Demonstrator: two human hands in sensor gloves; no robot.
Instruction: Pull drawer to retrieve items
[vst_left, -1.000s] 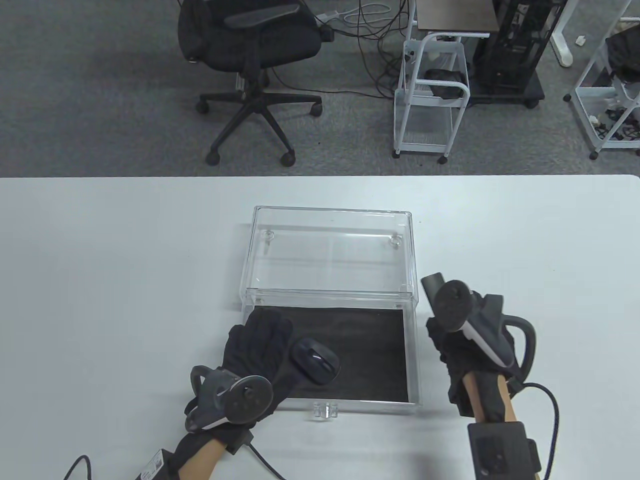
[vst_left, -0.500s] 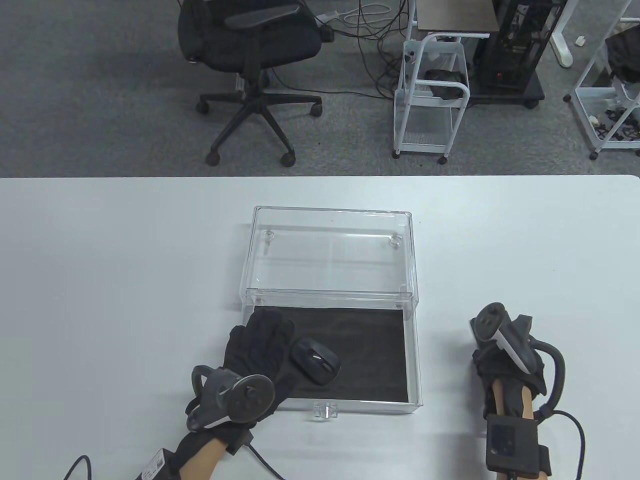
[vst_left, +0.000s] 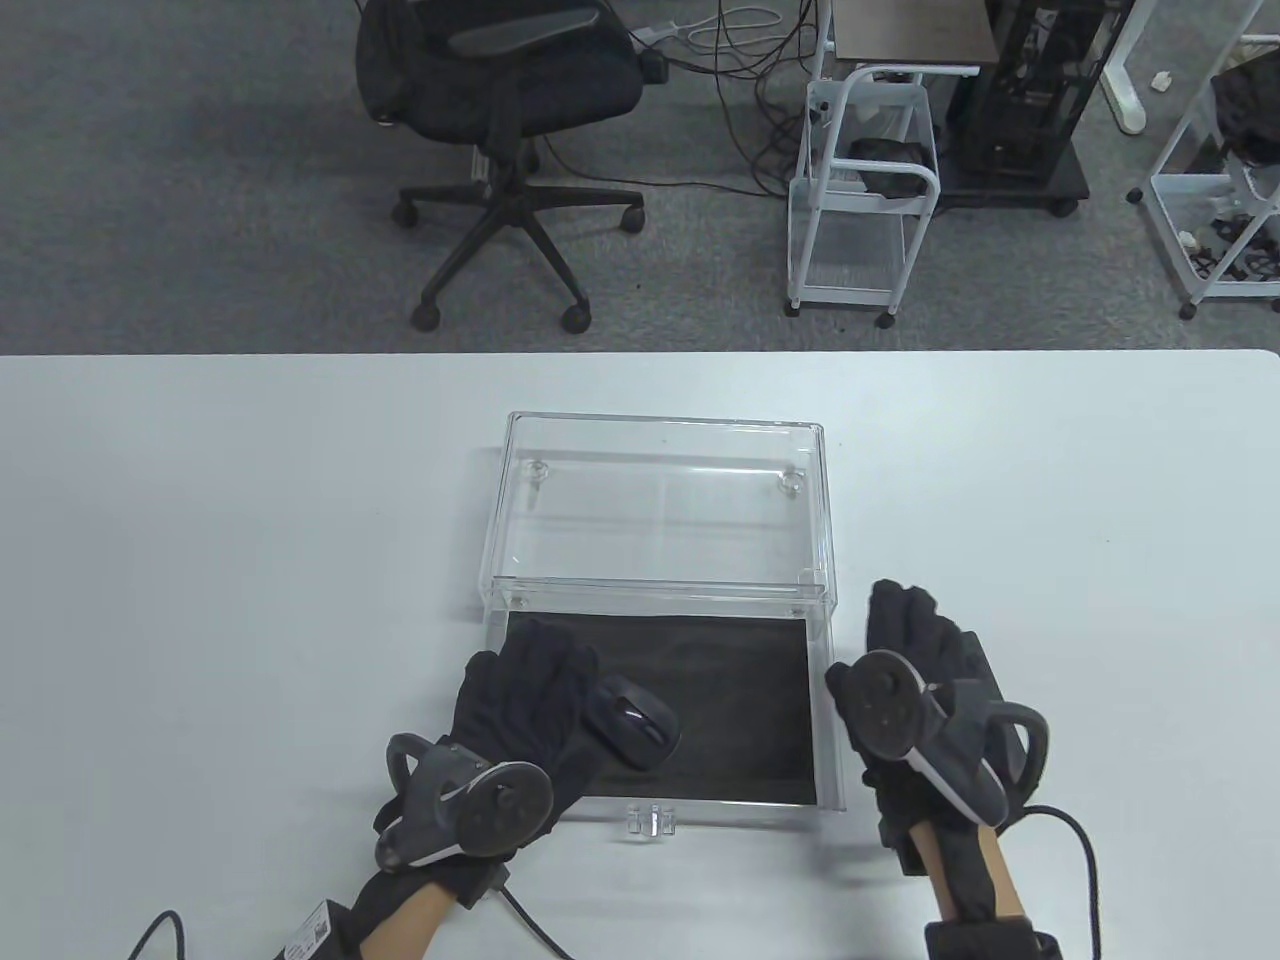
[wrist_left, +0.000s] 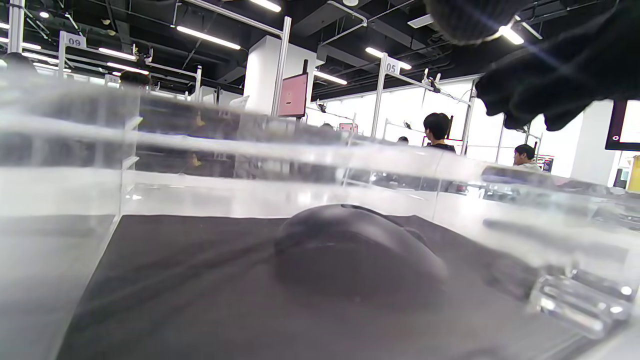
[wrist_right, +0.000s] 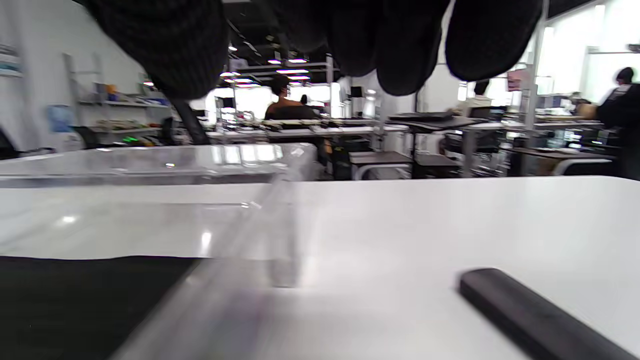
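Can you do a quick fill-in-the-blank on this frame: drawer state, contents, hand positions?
1. The clear drawer is pulled ____ of its case.
2. The black object lying on the drawer's dark liner is a computer ____.
3. The ____ hand reaches into the drawer beside that object.
4. The other hand is ____ the drawer, by its side wall.

Missing words: out; mouse; left; outside

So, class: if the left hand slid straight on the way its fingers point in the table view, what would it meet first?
Probably the clear case: the left hand points up and slightly right over the drawer, and the computer mouse lies beside its fingers, not ahead. Height is unclear.
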